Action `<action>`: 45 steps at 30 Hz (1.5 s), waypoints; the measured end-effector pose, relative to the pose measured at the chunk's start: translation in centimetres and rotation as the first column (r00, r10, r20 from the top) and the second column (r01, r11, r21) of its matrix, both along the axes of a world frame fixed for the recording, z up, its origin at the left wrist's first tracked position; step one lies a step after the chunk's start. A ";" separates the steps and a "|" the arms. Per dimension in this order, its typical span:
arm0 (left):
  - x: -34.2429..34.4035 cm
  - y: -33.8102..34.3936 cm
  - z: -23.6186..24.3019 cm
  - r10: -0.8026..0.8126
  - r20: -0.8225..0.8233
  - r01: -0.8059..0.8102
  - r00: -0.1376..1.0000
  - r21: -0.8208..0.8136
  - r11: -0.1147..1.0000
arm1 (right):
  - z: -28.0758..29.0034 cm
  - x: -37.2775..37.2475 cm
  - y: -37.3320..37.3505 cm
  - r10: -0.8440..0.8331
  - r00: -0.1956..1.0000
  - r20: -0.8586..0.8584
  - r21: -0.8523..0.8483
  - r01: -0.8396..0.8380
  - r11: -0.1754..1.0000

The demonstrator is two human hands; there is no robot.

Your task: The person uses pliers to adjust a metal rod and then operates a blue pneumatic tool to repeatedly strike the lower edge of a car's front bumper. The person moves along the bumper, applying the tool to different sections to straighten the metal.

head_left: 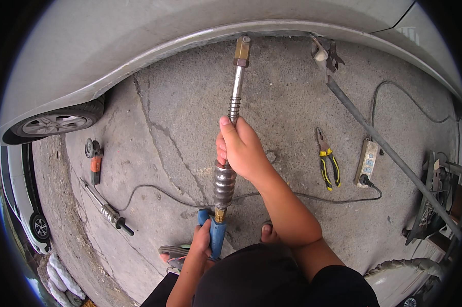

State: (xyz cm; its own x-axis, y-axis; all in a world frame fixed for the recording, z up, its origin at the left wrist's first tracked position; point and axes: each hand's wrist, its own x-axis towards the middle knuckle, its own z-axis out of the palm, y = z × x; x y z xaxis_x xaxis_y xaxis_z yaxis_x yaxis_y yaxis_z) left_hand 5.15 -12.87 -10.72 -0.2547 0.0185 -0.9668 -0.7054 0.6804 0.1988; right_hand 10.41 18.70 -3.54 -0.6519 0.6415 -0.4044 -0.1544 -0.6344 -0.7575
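A slide hammer lies lengthwise in front of me, with a ribbed steel weight, a bright rod with a spring, and a brass-coloured tip. Around the shaft, between the spring and the ribbed part, my right hand is closed. My left hand grips the blue handle at the near end. The far tip reaches up to the lower edge of a light-coloured car body; I cannot tell whether it touches the metal.
On the concrete at left are an angle grinder and a second slide hammer. Yellow-and-black pliers and a power strip lie right. A long grey bar slants from a clamp. A cable crosses the floor.
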 end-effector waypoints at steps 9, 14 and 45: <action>0.3 1.1 0.7 0.020 0.008 -0.020 1.000 0.015 1.000 | -0.2 -0.2 0.0 -0.010 1.000 0.006 -0.007 0.010 1.000; 0.6 2.1 1.6 0.009 -0.017 -0.010 1.000 -0.051 0.999 | 0.2 0.1 0.0 -0.004 0.999 0.035 0.003 0.004 1.000; 1.8 2.5 2.3 0.102 -0.065 -0.104 0.993 -0.018 0.994 | -0.5 0.6 -1.2 -0.081 0.995 -0.059 -0.151 0.071 0.986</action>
State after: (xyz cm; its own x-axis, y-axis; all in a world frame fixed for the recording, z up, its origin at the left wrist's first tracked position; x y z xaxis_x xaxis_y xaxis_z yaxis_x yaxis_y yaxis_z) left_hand 6.98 -10.38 -8.44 -0.3150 -0.0316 -0.9486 -0.7583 0.6094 0.2316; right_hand 11.06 17.45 -4.08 -0.6311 0.6261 -0.4578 -0.2521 -0.7238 -0.6423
